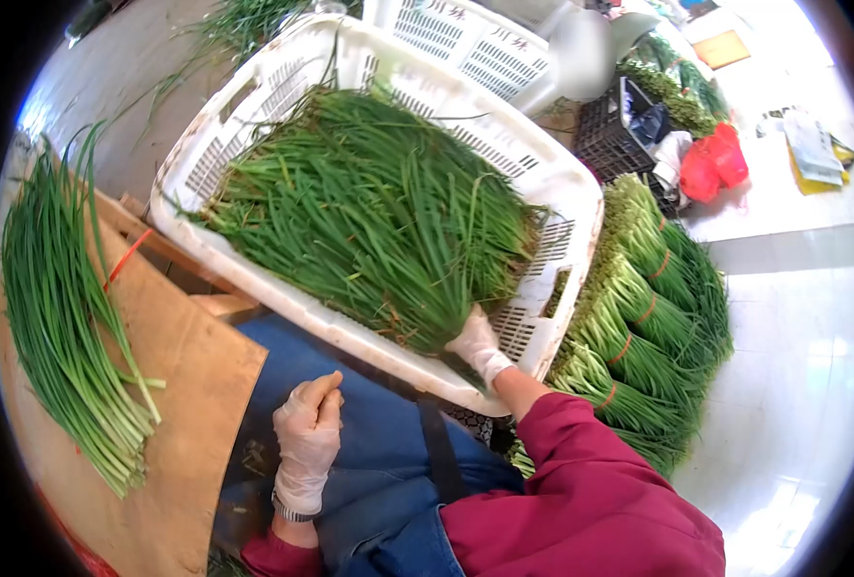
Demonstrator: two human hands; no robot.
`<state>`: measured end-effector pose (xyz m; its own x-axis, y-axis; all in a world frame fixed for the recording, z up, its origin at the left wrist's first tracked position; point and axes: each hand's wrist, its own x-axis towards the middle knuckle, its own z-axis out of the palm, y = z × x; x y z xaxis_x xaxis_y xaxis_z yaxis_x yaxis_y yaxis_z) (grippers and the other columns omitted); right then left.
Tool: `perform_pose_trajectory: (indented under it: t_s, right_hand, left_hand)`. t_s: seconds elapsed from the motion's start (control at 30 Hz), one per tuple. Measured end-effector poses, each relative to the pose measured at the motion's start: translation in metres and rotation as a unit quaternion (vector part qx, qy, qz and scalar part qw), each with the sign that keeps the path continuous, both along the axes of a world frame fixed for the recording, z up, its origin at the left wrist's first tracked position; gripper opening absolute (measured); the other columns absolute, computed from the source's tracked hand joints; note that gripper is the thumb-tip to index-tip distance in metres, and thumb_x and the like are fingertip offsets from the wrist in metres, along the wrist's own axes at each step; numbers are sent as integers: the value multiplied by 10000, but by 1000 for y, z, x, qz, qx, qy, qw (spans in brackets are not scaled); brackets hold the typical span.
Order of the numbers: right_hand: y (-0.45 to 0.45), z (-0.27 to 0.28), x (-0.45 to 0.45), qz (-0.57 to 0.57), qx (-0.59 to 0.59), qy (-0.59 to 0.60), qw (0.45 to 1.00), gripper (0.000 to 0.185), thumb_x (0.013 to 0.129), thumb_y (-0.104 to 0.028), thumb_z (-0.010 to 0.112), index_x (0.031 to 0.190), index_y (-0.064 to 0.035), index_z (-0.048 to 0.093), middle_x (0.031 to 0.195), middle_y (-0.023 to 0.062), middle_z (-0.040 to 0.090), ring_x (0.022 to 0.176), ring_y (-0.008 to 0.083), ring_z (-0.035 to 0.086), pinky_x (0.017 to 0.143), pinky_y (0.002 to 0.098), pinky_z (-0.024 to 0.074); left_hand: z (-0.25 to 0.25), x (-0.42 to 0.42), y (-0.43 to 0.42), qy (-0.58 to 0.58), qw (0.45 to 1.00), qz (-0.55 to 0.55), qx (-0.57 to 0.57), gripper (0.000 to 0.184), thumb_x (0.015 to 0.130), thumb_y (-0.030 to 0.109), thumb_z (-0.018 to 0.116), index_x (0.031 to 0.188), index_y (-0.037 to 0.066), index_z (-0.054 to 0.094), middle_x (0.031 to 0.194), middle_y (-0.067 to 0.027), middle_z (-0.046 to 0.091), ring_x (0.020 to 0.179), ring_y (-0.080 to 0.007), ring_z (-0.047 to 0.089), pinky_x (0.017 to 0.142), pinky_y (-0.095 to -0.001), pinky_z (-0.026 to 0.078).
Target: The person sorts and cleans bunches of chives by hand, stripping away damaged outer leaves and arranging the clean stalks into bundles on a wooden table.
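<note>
A large white plastic basket (562, 183) in front of me is filled with loose green chives (369, 212), their leaves lying in several directions. My right hand (478, 344), in a clear thin glove, reaches into its near right corner. The fingers are closed around the end of some chives, partly hidden by the leaves. My left hand (310, 433), also gloved, hovers over my blue apron (379, 490) with the fingers curled in and nothing visible in them. To the left, a sorted bunch of chives (71, 317) lies on a wooden board (196, 385).
A red-orange band (127, 260) lies across the board beside the bunch. Right of the basket, several banded chive bundles (639, 337) are stacked. Behind stand another white crate (465, 43), a black crate (605, 135) and a red plastic bag (714, 162). Loose chives (244, 29) lie on the floor.
</note>
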<state>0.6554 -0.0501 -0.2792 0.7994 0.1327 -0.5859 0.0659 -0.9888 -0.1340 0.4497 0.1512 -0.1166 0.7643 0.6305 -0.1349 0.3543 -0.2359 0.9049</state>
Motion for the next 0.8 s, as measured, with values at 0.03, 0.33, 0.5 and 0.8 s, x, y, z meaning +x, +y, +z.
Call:
perform_pose_trajectory:
  t_s: [0.03, 0.33, 0.5, 0.8]
  right_hand:
    - [4, 2, 0, -4, -19, 2, 1000, 958, 523, -254, 837, 1271, 45, 318, 1208, 252, 480, 1109, 346, 511, 915, 359, 442]
    - [-1, -2, 1, 4, -26, -10, 1000, 495, 642, -229, 713, 1031, 6, 519, 932, 206, 633, 886, 351, 623, 784, 401, 492]
    - [-8, -27, -7, -13, 16, -25, 999, 464, 655, -207, 687, 1019, 23, 515, 919, 231, 624, 891, 369, 615, 793, 420, 484]
    - [-1, 46, 43, 95, 71, 104, 987, 496, 555, -231, 762, 903, 79, 594, 831, 202, 636, 774, 295, 625, 703, 338, 490]
  left_hand:
    - [-1, 1, -1, -8, 1000, -2, 0, 170, 789, -43, 565, 935, 13, 634, 686, -81, 594, 481, -128, 549, 455, -257, 451]
    - [-4, -4, -3, -20, 1000, 11, -18, 177, 795, -57, 548, 935, 6, 636, 681, -70, 584, 484, -102, 521, 451, -241, 435]
    - [1, -5, -2, -12, 1000, 9, -4, 163, 788, -43, 561, 925, 5, 635, 695, -90, 600, 536, -152, 568, 497, -269, 465]
    - [-4, -11, -1, -30, 1000, -5, 0, 189, 818, -29, 540, 973, 9, 641, 725, -59, 593, 501, -79, 512, 464, -205, 434]
